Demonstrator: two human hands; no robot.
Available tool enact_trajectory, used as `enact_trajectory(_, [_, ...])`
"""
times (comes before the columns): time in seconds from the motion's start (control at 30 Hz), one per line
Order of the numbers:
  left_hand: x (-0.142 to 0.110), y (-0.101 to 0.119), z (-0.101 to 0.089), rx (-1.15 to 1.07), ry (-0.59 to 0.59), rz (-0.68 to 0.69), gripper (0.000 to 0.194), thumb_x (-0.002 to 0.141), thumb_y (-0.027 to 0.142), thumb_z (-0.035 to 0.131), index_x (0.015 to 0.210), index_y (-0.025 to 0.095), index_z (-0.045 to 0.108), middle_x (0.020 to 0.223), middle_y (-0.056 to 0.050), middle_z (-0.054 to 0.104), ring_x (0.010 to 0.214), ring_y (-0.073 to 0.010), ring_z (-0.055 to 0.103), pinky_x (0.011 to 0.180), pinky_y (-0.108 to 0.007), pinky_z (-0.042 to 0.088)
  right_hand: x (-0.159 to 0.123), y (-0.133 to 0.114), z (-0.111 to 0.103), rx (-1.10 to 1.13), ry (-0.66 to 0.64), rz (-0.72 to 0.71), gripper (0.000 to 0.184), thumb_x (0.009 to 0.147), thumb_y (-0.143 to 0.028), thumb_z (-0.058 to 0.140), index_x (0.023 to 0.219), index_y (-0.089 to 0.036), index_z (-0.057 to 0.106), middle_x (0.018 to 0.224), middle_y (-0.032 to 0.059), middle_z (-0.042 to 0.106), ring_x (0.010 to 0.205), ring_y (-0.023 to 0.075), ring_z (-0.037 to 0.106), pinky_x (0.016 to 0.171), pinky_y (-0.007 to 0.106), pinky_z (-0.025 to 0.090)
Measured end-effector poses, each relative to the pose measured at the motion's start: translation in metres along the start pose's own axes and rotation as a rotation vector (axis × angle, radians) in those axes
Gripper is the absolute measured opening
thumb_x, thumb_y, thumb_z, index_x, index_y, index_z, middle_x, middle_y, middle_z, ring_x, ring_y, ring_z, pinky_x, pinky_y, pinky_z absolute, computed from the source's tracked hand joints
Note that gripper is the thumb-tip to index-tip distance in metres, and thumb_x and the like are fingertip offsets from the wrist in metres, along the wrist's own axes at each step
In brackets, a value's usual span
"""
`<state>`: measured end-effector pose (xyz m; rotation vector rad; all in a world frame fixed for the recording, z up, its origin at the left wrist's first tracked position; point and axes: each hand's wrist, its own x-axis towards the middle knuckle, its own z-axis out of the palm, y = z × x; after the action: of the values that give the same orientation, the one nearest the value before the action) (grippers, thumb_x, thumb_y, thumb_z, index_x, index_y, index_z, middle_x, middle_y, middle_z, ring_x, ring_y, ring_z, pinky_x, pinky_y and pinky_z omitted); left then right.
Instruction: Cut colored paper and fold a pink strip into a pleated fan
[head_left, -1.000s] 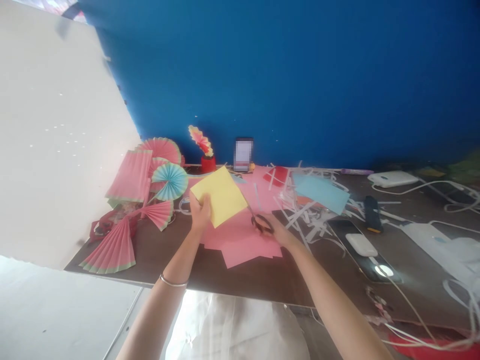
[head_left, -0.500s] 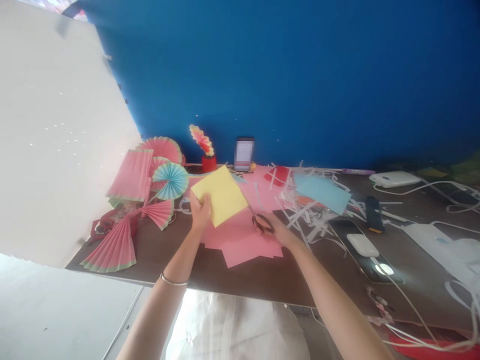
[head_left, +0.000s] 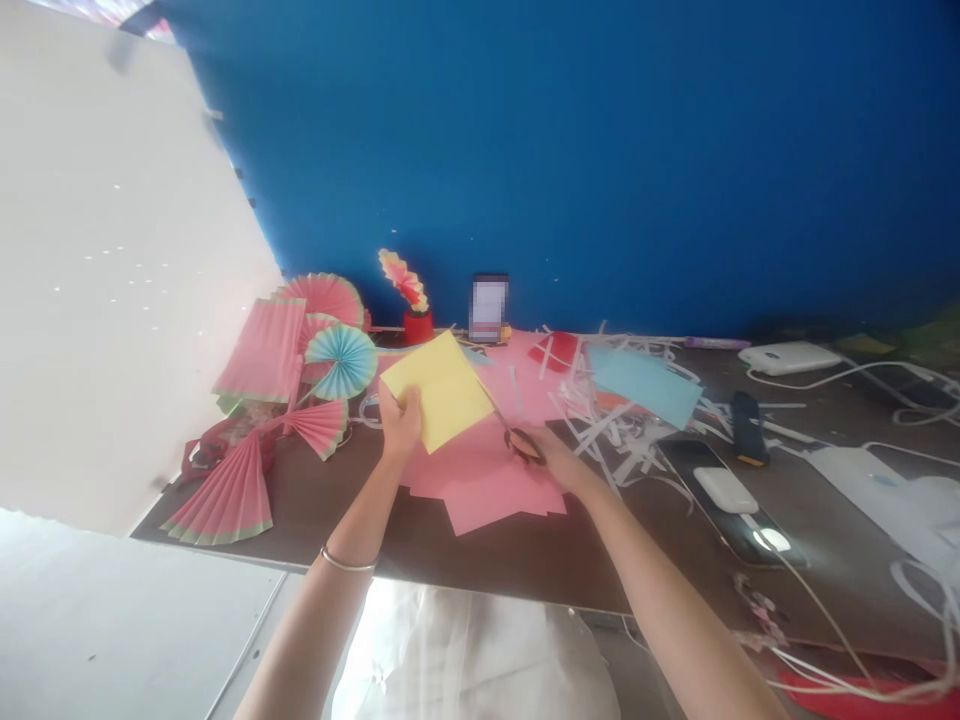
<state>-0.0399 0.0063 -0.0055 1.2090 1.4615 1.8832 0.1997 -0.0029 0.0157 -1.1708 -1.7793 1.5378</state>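
Note:
A square sheet of yellow paper is pinched at its left corner by my left hand, thumb on top and fingers underneath. My right hand is closed round the dark handles of a pair of scissors. Their blades lie along the yellow sheet's right edge, near its right corner; I cannot tell how far apart the blades are. Beneath both hands, several overlapping sheets of pink paper lie on the dark table.
Pleated pink paper fans and a blue rosette stand at the left. Paper strips and a light blue sheet lie to the right, beside a phone and cables. A red pot stands by the blue wall.
The scissors and the right side of the yellow sheet have shifted very slightly. Both hands keep nearly the same place and grip.

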Motion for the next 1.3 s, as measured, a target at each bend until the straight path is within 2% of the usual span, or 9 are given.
enact_trajectory(0.2, [0.0005, -0.0039, -0.0004, 0.015, 0.016, -0.002, 0.049, 0.078, 0.039, 0.056, 0.119, 0.016, 0.04, 0.115, -0.013, 0.054, 0.107, -0.0219, 0.053, 0.095, -0.038, 0.04, 0.0019, 0.0012, -0.0013, -0.015, 0.012, 0.008, 0.039, 0.076, -0.052, 0.049, 0.059, -0.017, 0.046, 0.051, -0.0026, 0.047, 0.044, 0.0081, 0.038, 0.043, 0.023, 0.027])
enact_trajectory(0.4, [0.0008, -0.0018, 0.0, 0.005, -0.004, 0.019, 0.043, 0.079, 0.039, 0.055, 0.114, 0.017, 0.041, 0.11, -0.011, 0.056, 0.1, -0.0206, 0.056, 0.09, -0.037, 0.043, 0.002, -0.0018, -0.0017, -0.017, 0.0, 0.0, 0.04, 0.077, -0.051, 0.048, 0.055, -0.019, 0.04, 0.051, -0.0024, 0.045, 0.045, 0.0084, 0.037, 0.044, 0.024, 0.025])
enact_trajectory(0.8, [-0.0003, 0.0015, -0.0012, 0.003, -0.005, 0.009, 0.044, 0.079, 0.038, 0.055, 0.115, 0.017, 0.041, 0.11, -0.012, 0.055, 0.102, -0.0211, 0.054, 0.092, -0.038, 0.041, 0.0001, -0.0035, -0.0021, -0.061, 0.014, -0.038, 0.037, 0.078, -0.048, 0.049, 0.057, -0.018, 0.044, 0.052, -0.0029, 0.043, 0.05, 0.0093, 0.038, 0.05, 0.025, 0.027])
enact_trajectory(1.1, [0.0008, -0.0005, -0.0003, 0.008, 0.005, 0.001, 0.046, 0.078, 0.038, 0.055, 0.117, 0.017, 0.041, 0.111, -0.012, 0.055, 0.105, -0.0213, 0.053, 0.094, -0.038, 0.039, -0.0008, -0.0045, -0.0006, -0.08, 0.042, 0.004, 0.044, 0.076, -0.056, 0.049, 0.055, -0.018, 0.044, 0.052, -0.002, 0.043, 0.046, 0.0088, 0.037, 0.046, 0.025, 0.025])
enact_trajectory(1.3, [0.0006, -0.0026, -0.0004, -0.003, 0.009, -0.012, 0.047, 0.078, 0.038, 0.055, 0.117, 0.017, 0.041, 0.114, -0.012, 0.054, 0.106, -0.0213, 0.053, 0.095, -0.038, 0.039, -0.0014, -0.0061, -0.0004, -0.083, 0.03, -0.003, 0.045, 0.076, -0.058, 0.048, 0.056, -0.018, 0.044, 0.053, -0.0017, 0.044, 0.049, 0.01, 0.039, 0.048, 0.025, 0.027])
